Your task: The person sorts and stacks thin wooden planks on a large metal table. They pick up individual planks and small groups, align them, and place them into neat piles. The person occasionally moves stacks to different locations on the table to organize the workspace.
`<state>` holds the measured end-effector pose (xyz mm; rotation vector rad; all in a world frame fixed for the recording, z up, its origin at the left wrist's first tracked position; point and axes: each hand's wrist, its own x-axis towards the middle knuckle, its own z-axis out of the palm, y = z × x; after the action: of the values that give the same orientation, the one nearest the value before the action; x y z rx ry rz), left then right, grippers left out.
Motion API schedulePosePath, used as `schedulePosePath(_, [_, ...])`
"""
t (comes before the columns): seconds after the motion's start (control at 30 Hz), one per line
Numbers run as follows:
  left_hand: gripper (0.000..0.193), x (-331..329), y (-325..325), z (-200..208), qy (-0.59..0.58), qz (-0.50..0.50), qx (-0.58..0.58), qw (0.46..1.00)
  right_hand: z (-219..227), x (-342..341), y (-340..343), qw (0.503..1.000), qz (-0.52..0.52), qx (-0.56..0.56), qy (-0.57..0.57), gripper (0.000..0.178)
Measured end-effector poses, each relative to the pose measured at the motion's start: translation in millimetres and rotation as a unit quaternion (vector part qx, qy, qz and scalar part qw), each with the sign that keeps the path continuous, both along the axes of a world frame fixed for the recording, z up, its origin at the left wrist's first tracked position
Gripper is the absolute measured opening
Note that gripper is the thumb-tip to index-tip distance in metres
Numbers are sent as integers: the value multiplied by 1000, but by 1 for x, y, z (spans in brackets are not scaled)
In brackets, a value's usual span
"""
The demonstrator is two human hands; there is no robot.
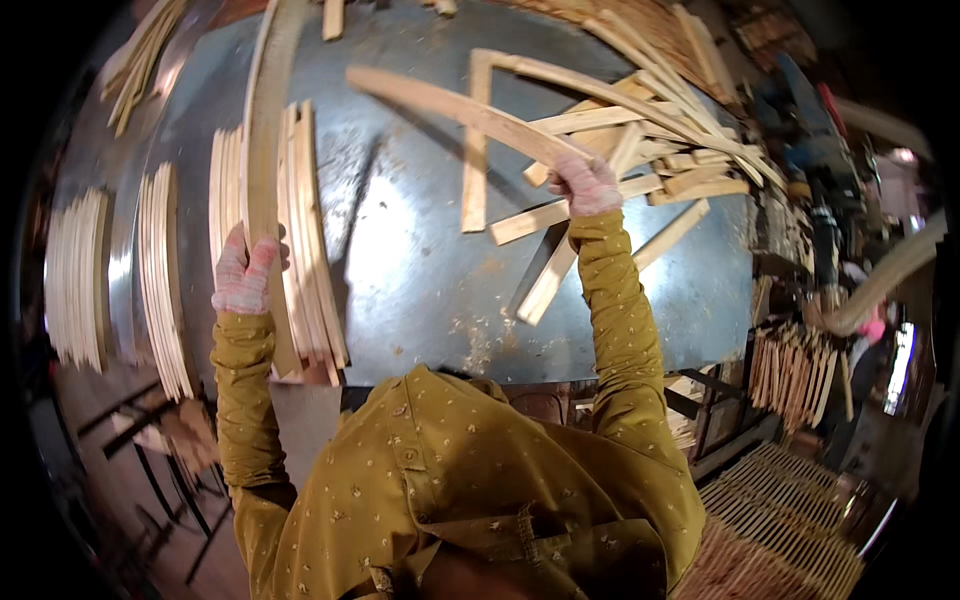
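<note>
My left hand, in a pinkish-white glove, is closed around a long wooden strip that reaches up past the top of the head view. Under and beside that strip lie rows of strips set side by side. My right hand, gloved alike, grips the near end of another wooden slat. This slat slants up and left over the metal table, casting a shadow on it. Beneath and beyond it rests a loose upright piece. Fingertips of both hands are partly hidden.
A jumbled pile of wooden pieces covers the table's right side. Neat stacks of strips stand at the left, one near and one farther out. Slatted wood lies low at the right, below hanging sticks and machinery.
</note>
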<state>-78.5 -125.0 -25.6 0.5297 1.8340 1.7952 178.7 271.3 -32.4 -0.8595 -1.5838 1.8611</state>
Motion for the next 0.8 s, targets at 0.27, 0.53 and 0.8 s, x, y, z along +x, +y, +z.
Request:
schedulePosePath(0.27, [40, 74, 120, 57, 107, -302, 77, 944, 83, 80, 75, 936, -188, 97, 281, 32])
schedulePosePath(0.53, [60, 161, 161, 23, -108, -462, 26, 880, 64, 47, 96, 938, -165, 83, 293, 38])
schedulePosePath(0.8, [37, 216, 127, -20, -30, -447, 30, 894, 60, 63, 36, 845, -3, -156, 512, 35])
